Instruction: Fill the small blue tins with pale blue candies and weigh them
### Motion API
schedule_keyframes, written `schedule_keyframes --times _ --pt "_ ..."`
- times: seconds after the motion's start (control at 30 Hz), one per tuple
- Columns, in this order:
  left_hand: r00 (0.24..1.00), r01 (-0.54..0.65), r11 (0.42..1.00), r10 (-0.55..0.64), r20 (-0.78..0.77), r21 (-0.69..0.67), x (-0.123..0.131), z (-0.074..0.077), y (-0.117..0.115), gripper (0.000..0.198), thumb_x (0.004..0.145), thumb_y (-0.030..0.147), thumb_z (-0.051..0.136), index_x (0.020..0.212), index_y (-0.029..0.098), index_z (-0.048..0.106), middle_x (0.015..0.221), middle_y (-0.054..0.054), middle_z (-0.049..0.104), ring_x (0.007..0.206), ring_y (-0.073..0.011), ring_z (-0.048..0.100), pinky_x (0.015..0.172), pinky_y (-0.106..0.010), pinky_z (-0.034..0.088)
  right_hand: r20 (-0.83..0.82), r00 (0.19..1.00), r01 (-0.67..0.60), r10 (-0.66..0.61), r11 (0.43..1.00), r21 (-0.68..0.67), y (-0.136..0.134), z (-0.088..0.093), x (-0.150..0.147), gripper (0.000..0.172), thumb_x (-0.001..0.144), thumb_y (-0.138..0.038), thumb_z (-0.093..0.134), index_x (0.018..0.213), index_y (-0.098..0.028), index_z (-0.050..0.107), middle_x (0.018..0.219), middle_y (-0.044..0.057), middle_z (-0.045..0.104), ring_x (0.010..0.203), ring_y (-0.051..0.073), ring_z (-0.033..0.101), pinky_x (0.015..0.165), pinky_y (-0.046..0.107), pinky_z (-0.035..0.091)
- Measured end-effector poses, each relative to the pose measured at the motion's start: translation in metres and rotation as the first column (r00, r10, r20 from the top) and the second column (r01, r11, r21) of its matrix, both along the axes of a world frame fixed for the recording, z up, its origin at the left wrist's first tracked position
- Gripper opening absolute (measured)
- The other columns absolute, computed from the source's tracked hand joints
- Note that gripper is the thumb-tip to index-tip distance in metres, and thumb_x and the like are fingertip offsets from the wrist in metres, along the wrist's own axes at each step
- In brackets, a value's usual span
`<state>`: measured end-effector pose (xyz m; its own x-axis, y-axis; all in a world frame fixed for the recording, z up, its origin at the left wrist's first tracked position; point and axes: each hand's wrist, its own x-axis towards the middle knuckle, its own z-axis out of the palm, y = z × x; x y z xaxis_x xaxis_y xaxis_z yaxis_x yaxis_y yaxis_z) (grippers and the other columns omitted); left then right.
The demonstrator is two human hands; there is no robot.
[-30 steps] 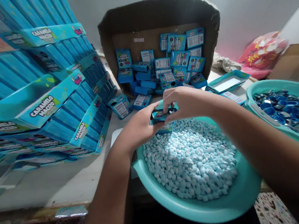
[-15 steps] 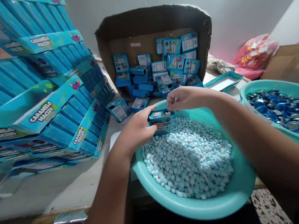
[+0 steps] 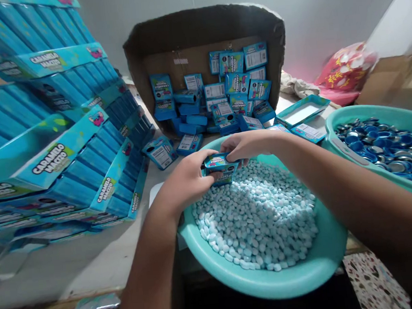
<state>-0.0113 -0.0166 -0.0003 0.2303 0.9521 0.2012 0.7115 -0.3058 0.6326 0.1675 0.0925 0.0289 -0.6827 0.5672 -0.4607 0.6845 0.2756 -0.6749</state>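
Note:
A small blue candy box (image 3: 217, 162) is gripped upright in my left hand (image 3: 184, 178), with the thumb across its front. My right hand (image 3: 253, 144) has its fingers closed at the box's top right corner, touching the top flap; its fingertips are partly hidden. Below both hands, pale blue and white candies (image 3: 259, 227) fill much of a turquoise basin (image 3: 271, 286). The box is over the basin's far left part.
Display trays of blue boxes (image 3: 66, 162) are stacked at the left. Behind the basin, a cardboard carton (image 3: 202, 27) on its side holds several small boxes. A second basin (image 3: 382, 110) with blue and silver lids stands right, near a flat tray (image 3: 303, 110).
My right hand has moved left and down onto the box top, which now looks covered by its flap. The whole view has shifted slightly.

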Motion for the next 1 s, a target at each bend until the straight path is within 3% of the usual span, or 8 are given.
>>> schedule_keyframes --times 0.17,0.27,0.43,0.73,1.0 --pt "0.999 -0.031 0.999 0.031 0.029 0.009 -0.001 0.0 -0.001 0.038 0.082 0.025 0.066 0.12 0.024 0.067 0.11 -0.001 0.073 0.097 -0.0222 0.068 0.083 -0.03 0.05 -0.133 0.989 0.066 -0.071 0.997 -0.041 0.01 0.002 0.012 0.022 0.078 -0.028 0.074 0.1 -0.025 0.068 0.077 -0.002 0.063 0.064 0.01 0.06 0.058 0.02 0.051" --pt "0.999 -0.038 0.999 0.038 0.024 0.012 -0.001 0.0 -0.002 0.035 0.081 0.024 0.067 0.116 0.024 0.068 0.106 0.0 0.073 0.095 -0.0211 0.068 0.08 -0.029 0.05 -0.175 0.981 0.081 -0.089 0.995 -0.057 0.011 0.002 0.013 0.026 0.077 -0.025 0.075 0.101 -0.025 0.069 0.078 -0.002 0.063 0.063 0.01 0.058 0.057 0.019 0.05" --pt "0.999 -0.036 0.999 0.036 0.006 0.013 -0.001 0.0 -0.001 0.035 0.081 0.024 0.068 0.116 0.024 0.067 0.107 0.0 0.073 0.095 -0.0207 0.067 0.081 -0.029 0.049 -0.06 0.996 0.069 -0.07 0.997 -0.016 0.003 -0.001 0.002 0.021 0.077 -0.021 0.071 0.097 -0.023 0.068 0.079 0.0 0.063 0.069 0.011 0.06 0.06 0.02 0.051" --pt "0.998 -0.056 0.998 0.056 0.009 -0.005 0.0 0.001 -0.001 0.036 0.081 0.025 0.067 0.117 0.025 0.067 0.107 0.0 0.073 0.095 -0.0212 0.068 0.081 -0.029 0.049 -0.128 0.99 0.044 -0.055 0.995 -0.092 0.009 0.01 0.019 0.03 0.081 -0.033 0.072 0.109 -0.024 0.066 0.093 0.001 0.068 0.073 0.012 0.065 0.065 0.022 0.054" --pt "1.0 -0.022 1.0 0.022 -0.021 -0.002 0.001 0.001 0.0 0.036 0.081 0.024 0.067 0.116 0.024 0.067 0.109 0.0 0.073 0.097 -0.0215 0.067 0.084 -0.03 0.049 0.049 0.999 0.013 -0.016 0.999 0.048 0.002 -0.006 -0.003 0.018 0.076 -0.021 0.067 0.094 -0.023 0.068 0.084 0.002 0.069 0.073 0.016 0.068 0.06 0.024 0.053"
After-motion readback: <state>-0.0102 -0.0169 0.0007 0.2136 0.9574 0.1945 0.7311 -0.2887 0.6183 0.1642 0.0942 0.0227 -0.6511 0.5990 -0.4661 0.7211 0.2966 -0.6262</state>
